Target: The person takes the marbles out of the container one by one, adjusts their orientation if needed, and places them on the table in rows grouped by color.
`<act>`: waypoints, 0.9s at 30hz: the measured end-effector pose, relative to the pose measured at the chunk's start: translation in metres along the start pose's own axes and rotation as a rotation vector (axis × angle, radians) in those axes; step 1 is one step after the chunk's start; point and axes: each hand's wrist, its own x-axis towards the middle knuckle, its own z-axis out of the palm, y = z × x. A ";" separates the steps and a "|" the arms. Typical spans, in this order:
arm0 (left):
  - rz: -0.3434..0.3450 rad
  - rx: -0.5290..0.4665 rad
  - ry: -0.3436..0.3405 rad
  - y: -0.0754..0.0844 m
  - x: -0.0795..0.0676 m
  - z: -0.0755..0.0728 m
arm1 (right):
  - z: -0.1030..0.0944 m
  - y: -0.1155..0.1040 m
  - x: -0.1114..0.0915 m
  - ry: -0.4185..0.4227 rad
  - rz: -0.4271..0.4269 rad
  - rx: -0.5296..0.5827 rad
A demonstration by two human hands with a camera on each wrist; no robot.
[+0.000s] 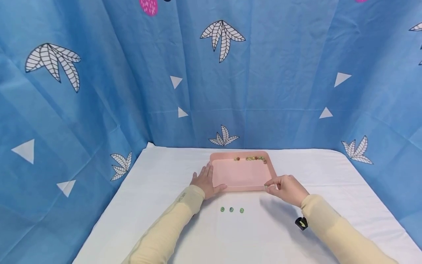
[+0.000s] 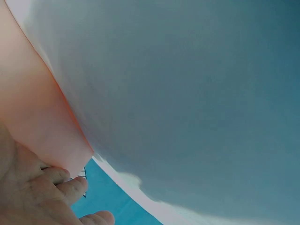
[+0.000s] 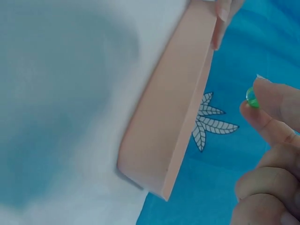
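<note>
My right hand (image 1: pixel 287 189) pinches a clear green glass marble (image 3: pixel 252 97) between thumb and forefinger, over the front right corner of a pink tray (image 1: pixel 244 189). The other fingers of that hand are curled in the right wrist view. At the tray's front left corner rests my left hand (image 1: pixel 205 182), fingers straight along the left side and thumb stretched over the front rim. Several green, yellow and reddish marbles (image 1: pixel 252 158) lie along the tray's back wall, mostly toward the right. Three green marbles (image 1: pixel 231 209) sit in a row on the white cloth before the tray.
A white cloth (image 1: pixel 148 190) covers the table. Blue patterned curtains (image 1: pixel 280 91) stand behind it and on both sides. A small black object (image 1: pixel 301 223) shows beside the right sleeve.
</note>
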 end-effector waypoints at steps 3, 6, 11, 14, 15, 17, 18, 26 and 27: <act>-0.005 0.012 -0.010 0.000 0.002 0.000 | 0.005 0.000 -0.004 -0.010 -0.011 -0.004; -0.002 0.014 -0.007 0.000 0.004 0.001 | 0.009 0.000 -0.006 -0.020 -0.038 -0.007; -0.004 0.009 -0.003 0.001 0.002 -0.001 | 0.016 -0.002 -0.009 -0.044 -0.100 -0.018; -0.004 0.012 0.002 0.002 0.001 -0.002 | 0.018 -0.005 -0.010 -0.062 -0.134 -0.031; -0.002 0.014 0.006 0.002 0.001 -0.002 | 0.019 -0.006 -0.011 -0.064 -0.143 -0.037; 0.000 0.015 0.012 0.002 0.002 -0.001 | 0.022 -0.006 -0.011 -0.073 -0.152 -0.047; 0.000 0.016 0.013 0.001 0.002 -0.001 | 0.023 -0.007 -0.011 -0.076 -0.155 -0.050; -0.013 0.015 0.002 0.002 0.001 -0.002 | 0.031 -0.012 -0.010 -0.133 -0.180 -0.116; -0.013 0.009 0.001 0.002 0.000 -0.003 | 0.032 -0.012 -0.009 -0.138 -0.182 -0.127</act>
